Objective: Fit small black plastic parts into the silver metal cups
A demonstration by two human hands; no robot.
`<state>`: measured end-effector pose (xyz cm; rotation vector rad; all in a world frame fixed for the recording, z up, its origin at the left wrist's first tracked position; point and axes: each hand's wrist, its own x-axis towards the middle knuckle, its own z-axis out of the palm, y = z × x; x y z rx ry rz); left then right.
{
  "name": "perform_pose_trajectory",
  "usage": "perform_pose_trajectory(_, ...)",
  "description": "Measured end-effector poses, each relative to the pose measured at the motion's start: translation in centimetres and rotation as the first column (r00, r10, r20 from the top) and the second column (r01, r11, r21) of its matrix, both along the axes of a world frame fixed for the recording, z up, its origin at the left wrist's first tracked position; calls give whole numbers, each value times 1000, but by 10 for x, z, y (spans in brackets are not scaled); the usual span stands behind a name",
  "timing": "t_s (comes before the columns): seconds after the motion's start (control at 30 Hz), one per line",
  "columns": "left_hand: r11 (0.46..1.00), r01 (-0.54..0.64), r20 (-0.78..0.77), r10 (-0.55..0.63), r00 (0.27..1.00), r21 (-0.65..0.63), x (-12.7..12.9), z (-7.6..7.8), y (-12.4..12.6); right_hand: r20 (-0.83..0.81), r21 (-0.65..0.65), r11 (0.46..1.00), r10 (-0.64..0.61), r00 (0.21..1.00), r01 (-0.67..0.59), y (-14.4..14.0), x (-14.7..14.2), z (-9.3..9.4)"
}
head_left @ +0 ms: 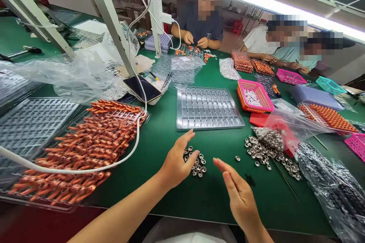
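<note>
My left hand (178, 159) is open, its edge toward the green tabletop (171, 201), beside a small cluster of silver metal rings (200, 169). Its thumb and fingers partly cover some of them. To the right of the cluster is my right hand (238, 188), open with fingers stretched out and nothing in it. One loose silver ring (237, 158) lies just beyond its fingertips. A larger pile of the same rings (258, 150) spreads farther right, spilling from a clear plastic bag (273, 136). Beyond both hands lies a clear compartment tray (209, 108).
Trays of orange parts (76, 148) stand at left, crossed by a white cable (125, 161). A phone (142, 88) lies behind them. Right of the compartment tray is a pink basket (266, 100) with white pieces; tweezers (286, 180) lie near the pile. Several co-workers sit opposite.
</note>
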<state>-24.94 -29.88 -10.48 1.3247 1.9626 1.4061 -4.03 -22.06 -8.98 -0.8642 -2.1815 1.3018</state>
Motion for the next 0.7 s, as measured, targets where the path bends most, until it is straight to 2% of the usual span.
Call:
perform_pose_trajectory(0.13, 982, 155, -266, -179, 947, -110, 8, -5, -7, -3, 129, 992, 12, 1000, -12, -12, 23, -21)
perform_pose_trajectory(0.23, 964, 189, -416, -252, 874, -188, 13, -12, -5, -45, 261, 965, 45, 998, -32, -14, 22, -29)
perform_pose_trajectory(0.33, 955, 214, -529, -293, 796, -206, 16, -14, 0, -100, 336, 940, 93, 991, -54, -14, 18, -29)
perform_pose_trajectory(0.5, 939, 282, -608, -343, 716, -198, 21, -11, 5, -133, 332, 941, 116, 984, -66, -13, 18, -29)
perform_pose_trajectory(0.7, 943, 275, -612, -331, 718, -187, 20, -15, 5, -140, 356, 932, 122, 983, -65, -13, 19, -30)
